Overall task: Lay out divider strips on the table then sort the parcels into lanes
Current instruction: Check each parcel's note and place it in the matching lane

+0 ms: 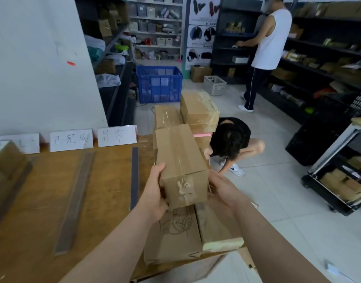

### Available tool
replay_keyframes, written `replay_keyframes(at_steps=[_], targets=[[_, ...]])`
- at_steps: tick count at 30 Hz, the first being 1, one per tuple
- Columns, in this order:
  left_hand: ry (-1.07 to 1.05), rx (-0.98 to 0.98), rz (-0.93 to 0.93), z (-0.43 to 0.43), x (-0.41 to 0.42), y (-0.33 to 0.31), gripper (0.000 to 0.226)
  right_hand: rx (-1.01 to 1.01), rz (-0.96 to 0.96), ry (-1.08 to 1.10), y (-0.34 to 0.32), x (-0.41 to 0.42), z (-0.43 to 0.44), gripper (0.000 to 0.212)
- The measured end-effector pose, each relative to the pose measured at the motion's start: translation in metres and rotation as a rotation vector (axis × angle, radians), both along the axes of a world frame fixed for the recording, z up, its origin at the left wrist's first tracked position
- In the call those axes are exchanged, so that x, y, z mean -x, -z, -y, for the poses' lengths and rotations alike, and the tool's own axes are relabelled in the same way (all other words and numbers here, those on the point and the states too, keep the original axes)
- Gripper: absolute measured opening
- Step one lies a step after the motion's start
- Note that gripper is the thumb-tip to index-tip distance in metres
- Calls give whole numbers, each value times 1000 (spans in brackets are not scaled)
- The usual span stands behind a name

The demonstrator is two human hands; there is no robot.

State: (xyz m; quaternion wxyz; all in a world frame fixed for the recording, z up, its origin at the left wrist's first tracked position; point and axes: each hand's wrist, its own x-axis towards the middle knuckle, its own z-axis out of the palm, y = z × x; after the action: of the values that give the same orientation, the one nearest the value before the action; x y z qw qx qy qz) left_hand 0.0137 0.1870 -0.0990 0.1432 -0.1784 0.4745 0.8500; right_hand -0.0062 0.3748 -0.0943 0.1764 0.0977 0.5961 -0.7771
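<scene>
- I have both hands on one taped cardboard box (181, 162); my left hand (155, 193) clasps its near left corner, thumb on top; my right hand (220, 186) presses the right side, fingers partly hidden behind the box
- the box is lifted and tilted, above the right end of the tabletop (42, 201), over two flat boxes lying side by side: one with a line drawing (173, 237), one plain (216, 225)
- a dark divider strip (134, 176) lies just left of the box; a second, paler strip (75, 203) lies further left, well apart from the first
- paper signs (93, 138) stand along the far edge of the tabletop
- more boxes (198, 111) are stacked beyond the held one
- a person in black (230, 137) crouches on the floor beside that stack; another person in white (271, 39) stands at the shelves
</scene>
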Motion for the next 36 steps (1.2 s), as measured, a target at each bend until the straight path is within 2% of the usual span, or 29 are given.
replay_keyframes(at_steps=[3, 6, 8, 11, 14, 16, 22, 27, 28, 32, 36], targets=[[-105, -96, -25, 13, -3, -1, 44, 106, 32, -76, -2, 2, 14, 43], [-219, -78, -34, 35, -6, -4, 35, 66, -28, -107, -6, 9, 24, 43], [-268, 47, -68, 50, -9, -5, 32, 30, -66, -116, -8, 15, 32, 41], [-326, 276, -120, 70, -16, -8, 43, -17, -91, -138, -11, 26, 52, 49], [-355, 536, -179, 93, -18, -8, 38, -70, -136, -187, -14, 31, 78, 51], [-361, 595, -184, 109, -18, -9, 39, -103, -161, -197, -15, 34, 97, 52], [-306, 574, -134, 173, -20, -7, 52, -165, -174, -201, -22, 40, 169, 53], [-272, 532, -78, 244, -24, -11, 93, -207, -188, -238, -25, 39, 241, 51], [-265, 526, -74, 261, -23, -12, 95, -216, -195, -243, -26, 39, 257, 52], [-246, 550, -90, 326, -17, -11, 68, -226, -197, -234, -24, 42, 322, 54], [-200, 639, -60, 385, -6, -6, 52, -261, -175, -201, -18, 48, 379, 53]])
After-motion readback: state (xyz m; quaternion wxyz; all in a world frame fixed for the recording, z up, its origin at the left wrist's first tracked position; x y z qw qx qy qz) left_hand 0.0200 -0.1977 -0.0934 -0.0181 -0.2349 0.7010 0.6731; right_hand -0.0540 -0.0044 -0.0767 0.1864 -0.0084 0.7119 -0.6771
